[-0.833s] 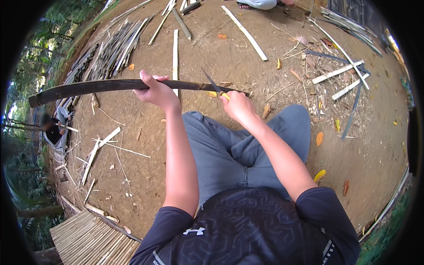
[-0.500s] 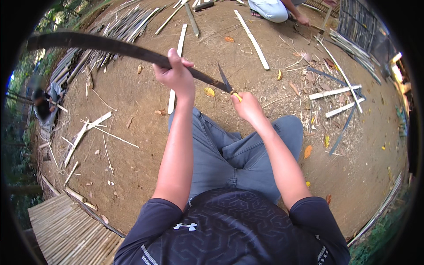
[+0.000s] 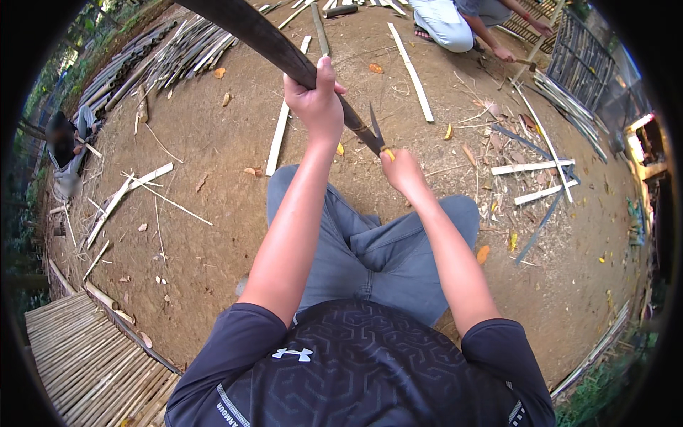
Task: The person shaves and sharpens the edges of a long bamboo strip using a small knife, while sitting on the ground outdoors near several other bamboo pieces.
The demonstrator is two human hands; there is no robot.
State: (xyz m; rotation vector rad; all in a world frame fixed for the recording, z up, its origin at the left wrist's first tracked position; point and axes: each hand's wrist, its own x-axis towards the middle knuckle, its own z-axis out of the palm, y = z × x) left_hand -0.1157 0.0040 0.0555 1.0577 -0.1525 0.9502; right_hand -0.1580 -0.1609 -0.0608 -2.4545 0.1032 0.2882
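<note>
A long dark bamboo strip (image 3: 263, 39) slants from the top edge down toward the middle, above my crossed legs (image 3: 370, 249). My left hand (image 3: 316, 107) is closed around it partway along, thumb up. Its lower end meets a knife (image 3: 377, 127), whose dark pointed blade lies close along the strip. The knife's yellow handle is mostly hidden in my right hand (image 3: 404, 172), which is closed on it. Whether the edge has cut into the bamboo cannot be told.
Pale split strips (image 3: 410, 71) lie on the dirt ahead, with more at the right (image 3: 530, 168) and left (image 3: 128, 196). A bamboo pile (image 3: 171, 64) lies far left. One person (image 3: 445, 25) crouches at the far right; another (image 3: 67, 149) sits left. A slatted bamboo platform (image 3: 92, 356) stands near left.
The strip's far end has swung from the left toward the top, so it now slants more steeply. My left hand has shifted right and slightly farther; the knife stays at the lower end.
</note>
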